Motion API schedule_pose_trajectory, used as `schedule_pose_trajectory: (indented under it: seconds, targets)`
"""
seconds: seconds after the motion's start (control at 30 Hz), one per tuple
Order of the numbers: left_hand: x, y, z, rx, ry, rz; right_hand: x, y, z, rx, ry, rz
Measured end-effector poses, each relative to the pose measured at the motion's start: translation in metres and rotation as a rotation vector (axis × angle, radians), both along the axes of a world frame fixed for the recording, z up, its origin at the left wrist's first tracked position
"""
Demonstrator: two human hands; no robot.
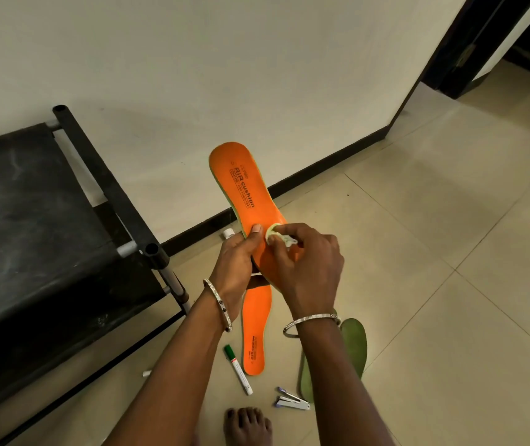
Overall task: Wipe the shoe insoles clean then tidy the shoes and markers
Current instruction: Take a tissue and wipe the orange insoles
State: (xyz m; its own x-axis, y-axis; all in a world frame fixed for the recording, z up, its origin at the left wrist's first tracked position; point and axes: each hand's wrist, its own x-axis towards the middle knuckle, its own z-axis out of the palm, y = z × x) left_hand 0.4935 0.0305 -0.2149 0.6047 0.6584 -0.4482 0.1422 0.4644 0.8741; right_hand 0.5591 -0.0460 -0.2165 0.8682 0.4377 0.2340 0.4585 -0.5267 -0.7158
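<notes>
An orange insole point(241, 185) with black lettering is held up in the middle of the view, one end pointing away from me. My left hand point(236, 265) grips its near part from the left, thumb on the orange face. My right hand point(305, 268) pinches a small whitish wipe point(276, 233) and presses it onto the insole. A second orange insole point(255, 333) lies on the floor below my hands. A green insole point(353, 346) lies face down to its right, partly behind my right forearm. A green-capped white marker point(237, 368) lies left of the floor insole.
A black rack point(32, 236) with a tube frame stands at the left against the wall. A small stapler point(292, 402) lies on the tiled floor near my bare foot point(247, 426). A white cap or tube end point(228, 233) shows behind my left hand. A doorway point(498, 59) opens at the upper right.
</notes>
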Motion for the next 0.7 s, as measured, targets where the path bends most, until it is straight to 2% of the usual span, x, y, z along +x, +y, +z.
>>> schedule_pose_trajectory:
  seconds: [0.13,0.27,0.4,0.47,0.57,0.7]
  targets:
    - [-0.001,0.001,0.003,-0.021,-0.013,0.021,0.014,-0.009,-0.005,-0.069,0.051,-0.127]
    - [-0.001,0.000,0.003,-0.005,-0.003,0.001,0.006,-0.004,-0.004,0.040,0.042,-0.060]
    - [0.001,0.000,-0.001,0.089,0.008,-0.034,-0.004,0.004,0.001,0.068,0.028,0.061]
    - [0.000,0.000,-0.003,0.127,0.012,-0.066,0.003,0.001,-0.003,0.042,0.007,0.014]
    - [-0.001,0.002,-0.001,0.115,0.009,-0.061,0.016,-0.007,-0.011,-0.002,0.079,-0.084]
    - [-0.001,0.004,0.000,0.109,0.010,-0.049,0.017,-0.008,-0.013,0.013,0.138,-0.057]
